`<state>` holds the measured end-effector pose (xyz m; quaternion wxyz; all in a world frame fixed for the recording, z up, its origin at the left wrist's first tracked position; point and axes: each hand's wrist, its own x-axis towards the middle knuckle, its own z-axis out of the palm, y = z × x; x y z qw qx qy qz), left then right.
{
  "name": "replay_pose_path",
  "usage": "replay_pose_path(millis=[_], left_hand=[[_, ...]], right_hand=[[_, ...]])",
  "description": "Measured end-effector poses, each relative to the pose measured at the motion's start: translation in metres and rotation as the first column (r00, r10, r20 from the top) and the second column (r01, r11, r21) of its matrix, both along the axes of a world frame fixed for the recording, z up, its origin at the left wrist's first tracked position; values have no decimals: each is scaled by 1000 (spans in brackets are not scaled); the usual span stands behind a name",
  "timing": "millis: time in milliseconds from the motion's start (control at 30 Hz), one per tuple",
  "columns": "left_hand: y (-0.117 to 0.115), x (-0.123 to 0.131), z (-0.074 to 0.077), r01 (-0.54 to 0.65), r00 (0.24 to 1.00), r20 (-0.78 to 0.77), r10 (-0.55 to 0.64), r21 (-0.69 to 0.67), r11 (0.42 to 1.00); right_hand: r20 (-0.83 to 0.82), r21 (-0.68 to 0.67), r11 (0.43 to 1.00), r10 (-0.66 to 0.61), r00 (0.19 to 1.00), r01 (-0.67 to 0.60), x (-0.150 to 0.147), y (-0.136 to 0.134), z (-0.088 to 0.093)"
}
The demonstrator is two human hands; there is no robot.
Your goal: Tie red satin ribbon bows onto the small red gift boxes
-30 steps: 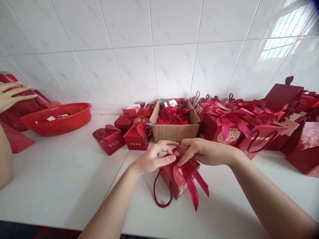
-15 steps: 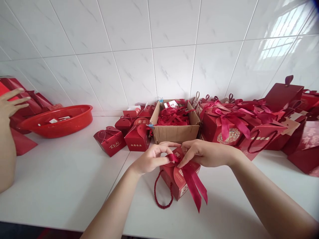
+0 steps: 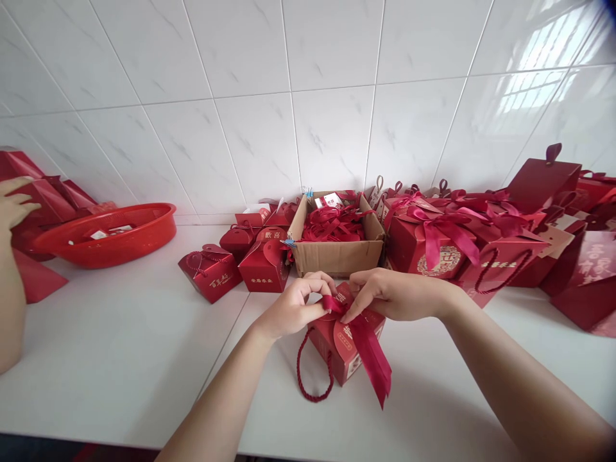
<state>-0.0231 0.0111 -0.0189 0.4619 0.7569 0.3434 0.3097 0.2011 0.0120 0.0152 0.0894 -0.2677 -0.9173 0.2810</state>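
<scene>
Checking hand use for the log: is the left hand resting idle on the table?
No, the left hand pinches the ribbon atop the small red box, opposite the right hand.

Both forearms are showing bare right up to the bottom edge of the frame, sleeves not reaching into view. Left hand (image 3: 293, 311) and right hand (image 3: 389, 295) are looking bare too, nails too small to judge.

Gold characters, apparently 歡喜, are showing on a small red box (image 3: 265, 264); gold print on the held gift box (image 3: 330, 351) is blurring past reading.
</scene>
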Motion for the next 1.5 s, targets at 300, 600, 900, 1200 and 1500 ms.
replay_pose_path(millis=[300,600,900,1200,1500], left_hand=[[1,4,-2,2,992,127,9,-85,996],[0,5,-6,28,974,225,18,-201,979],[-1,2,-2,50,965,263,-8,-154,987],[-5,3,4,-11,990,137,30,-141,990],[-17,23,-4,-206,978,-2,207,106,973]], right_hand=[[-3,11,1000,4,1000,-4,0,0,-1],[-2,-9,1000,0,1000,0,0,-1,0],[-49,-41,999,22,999,-24,1,-1,3],[-148,-56,996,-81,986,74,5,-2,6],[-251,86,988,-103,963,128,-2,1,2]])
